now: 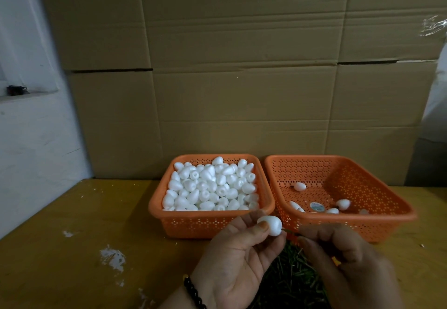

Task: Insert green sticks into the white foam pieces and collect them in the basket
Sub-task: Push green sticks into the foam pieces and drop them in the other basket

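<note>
On the left of the table (72, 248) sits the full basket (210, 221) of foam pieces, untouched. Now the left hand (237, 260) pinches one white foam piece (270, 226) between thumb and fingertips. The right hand (343, 255) pinches a green stick (286, 231) at its tip. Best push straight along the axis, gently, foam held steady. The collecting basket (338, 219) waits right, nearly empty.

Both hands are bare; the left wrist wears a black beaded bracelet (193, 293).
</note>
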`<state>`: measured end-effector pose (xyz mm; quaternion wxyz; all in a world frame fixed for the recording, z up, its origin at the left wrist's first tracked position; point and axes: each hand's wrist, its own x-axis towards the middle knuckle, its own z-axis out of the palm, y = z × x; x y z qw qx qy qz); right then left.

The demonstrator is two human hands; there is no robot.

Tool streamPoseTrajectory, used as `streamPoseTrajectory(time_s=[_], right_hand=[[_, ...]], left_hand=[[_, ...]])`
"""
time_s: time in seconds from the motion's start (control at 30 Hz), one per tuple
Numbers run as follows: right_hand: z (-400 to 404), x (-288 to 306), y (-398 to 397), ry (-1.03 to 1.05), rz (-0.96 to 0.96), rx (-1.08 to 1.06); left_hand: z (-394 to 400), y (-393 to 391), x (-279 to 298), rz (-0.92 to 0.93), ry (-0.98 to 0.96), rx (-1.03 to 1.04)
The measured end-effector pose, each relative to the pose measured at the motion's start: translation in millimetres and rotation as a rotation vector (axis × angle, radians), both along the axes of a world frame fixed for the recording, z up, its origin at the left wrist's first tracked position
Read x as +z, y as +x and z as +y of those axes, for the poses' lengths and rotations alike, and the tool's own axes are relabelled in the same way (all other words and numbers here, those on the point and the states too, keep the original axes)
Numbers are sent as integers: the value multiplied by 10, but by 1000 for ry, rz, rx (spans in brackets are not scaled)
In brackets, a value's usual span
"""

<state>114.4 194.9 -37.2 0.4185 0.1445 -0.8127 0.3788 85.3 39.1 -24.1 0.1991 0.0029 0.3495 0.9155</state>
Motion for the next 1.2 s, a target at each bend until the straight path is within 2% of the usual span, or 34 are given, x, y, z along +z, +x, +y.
streamPoseTrajectory(time_s=[0.53, 1.2], right_hand=[[44, -41, -60, 65, 50, 16], [19, -74, -43, 99, 19, -19]], left_hand=[[63, 80, 27, 68, -119, -5], [89, 106, 26, 67, -130, -15]])
